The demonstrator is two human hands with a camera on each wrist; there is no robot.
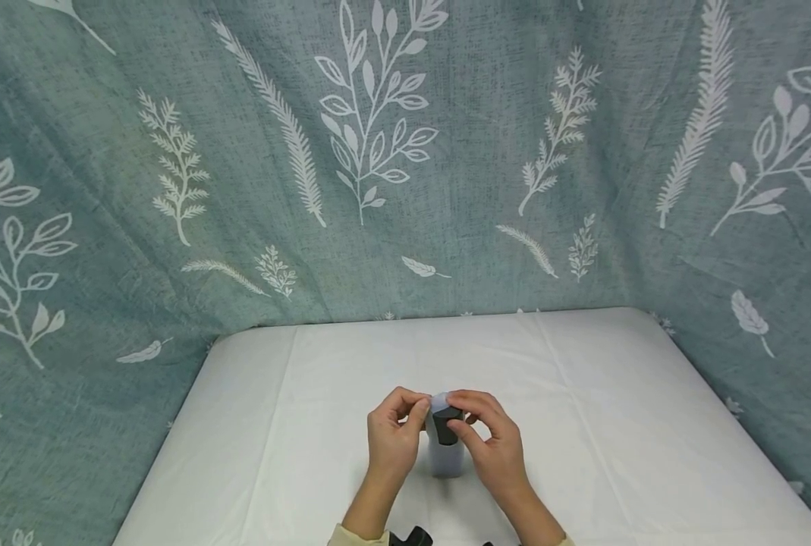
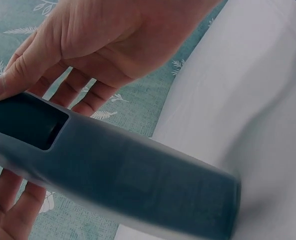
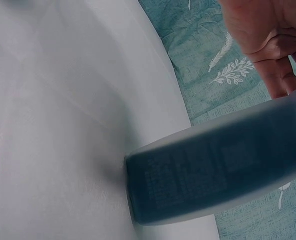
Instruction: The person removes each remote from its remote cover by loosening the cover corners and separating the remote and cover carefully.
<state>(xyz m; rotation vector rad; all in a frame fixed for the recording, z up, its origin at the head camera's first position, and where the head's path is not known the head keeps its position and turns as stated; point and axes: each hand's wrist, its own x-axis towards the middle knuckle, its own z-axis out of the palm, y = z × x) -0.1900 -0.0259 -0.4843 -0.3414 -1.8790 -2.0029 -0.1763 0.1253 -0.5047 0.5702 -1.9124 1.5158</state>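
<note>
A tall translucent greyish bottle (image 1: 447, 461) with a dark recessed panel (image 1: 447, 429) near its top stands on the white tabletop. In the left wrist view, the bottle (image 2: 152, 185) looks dark blue behind its frosted wall. My left hand (image 1: 394, 432) pinches the upper left side with thumb and forefinger. From the right, my right hand (image 1: 494, 440) grips the top, its thumb at the panel's edge and fingers over the pale upper end. Faint rows of small print show on the bottle (image 3: 212, 170) in the right wrist view, low on its side.
A white cloth (image 1: 337, 364) covers the table, with fold lines running front to back. Green-blue fabric (image 1: 473, 152) printed with white leaves hangs behind and at both sides. A black wrist device (image 1: 413, 537) shows at the bottom edge.
</note>
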